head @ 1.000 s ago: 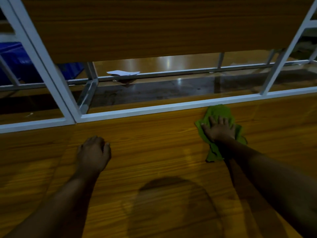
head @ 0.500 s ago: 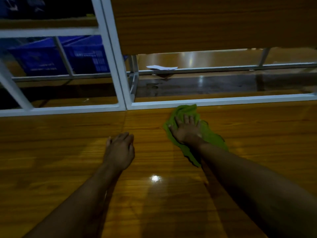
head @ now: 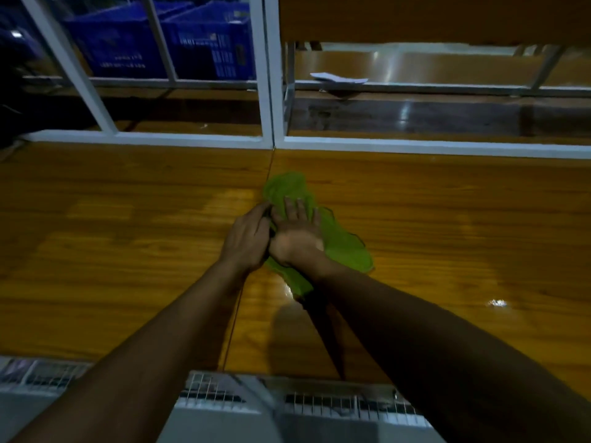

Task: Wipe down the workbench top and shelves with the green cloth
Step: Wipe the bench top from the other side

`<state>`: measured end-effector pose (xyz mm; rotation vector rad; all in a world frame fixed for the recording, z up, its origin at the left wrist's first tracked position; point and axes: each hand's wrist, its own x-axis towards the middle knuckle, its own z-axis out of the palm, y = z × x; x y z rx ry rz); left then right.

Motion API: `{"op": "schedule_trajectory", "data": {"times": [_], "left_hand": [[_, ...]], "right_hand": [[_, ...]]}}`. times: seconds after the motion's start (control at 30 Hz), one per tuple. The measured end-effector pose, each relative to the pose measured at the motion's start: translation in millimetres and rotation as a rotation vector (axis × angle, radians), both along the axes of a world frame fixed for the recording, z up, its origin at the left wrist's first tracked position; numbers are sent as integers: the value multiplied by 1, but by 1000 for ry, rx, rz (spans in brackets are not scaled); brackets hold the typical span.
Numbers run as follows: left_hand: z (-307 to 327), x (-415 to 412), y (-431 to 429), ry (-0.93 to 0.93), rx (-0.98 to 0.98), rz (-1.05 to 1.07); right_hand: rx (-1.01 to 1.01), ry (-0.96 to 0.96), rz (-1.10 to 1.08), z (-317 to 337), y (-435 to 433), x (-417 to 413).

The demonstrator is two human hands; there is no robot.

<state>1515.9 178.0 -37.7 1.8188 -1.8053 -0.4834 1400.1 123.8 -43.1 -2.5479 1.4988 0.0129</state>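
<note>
Green cloth lies bunched on the workbench top under the right hand, whose fingers are straight and spread, pressing the fabric onto the wood rather than clutching it. The left hand sits tight against the right, fingertips curled at the cloth's left edge; whether they pinch the fabric or merely touch it cannot be told in the dim light. The cloth lies just right of the seam between two wood panels, near the white frame rail at the back of the top. Beyond the rail a sheet of paper lies on a further surface, and blue crates stand to the left. The step in hand appears to be wiping the top, the cloth perhaps being regathered or handed over. The next move likely calls for a firm hold and a pass across the left panel.
</note>
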Motion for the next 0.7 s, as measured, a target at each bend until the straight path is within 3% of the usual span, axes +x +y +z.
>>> {"op": "schedule_trajectory", "data": {"times": [0.1, 0.4, 0.57, 0.7], "left_hand": [[6, -12, 23, 58, -89, 130], [6, -39, 101, 250, -79, 183], [2, -58, 114, 114, -58, 203], [-9, -65, 118, -58, 6, 151]], "right_hand": [[-17, 16, 35, 0, 35, -5], [-2, -77, 166, -2, 144, -48], [-36, -98, 230, -4, 171, -114], [-51, -66, 127, -1, 153, -191]]}}
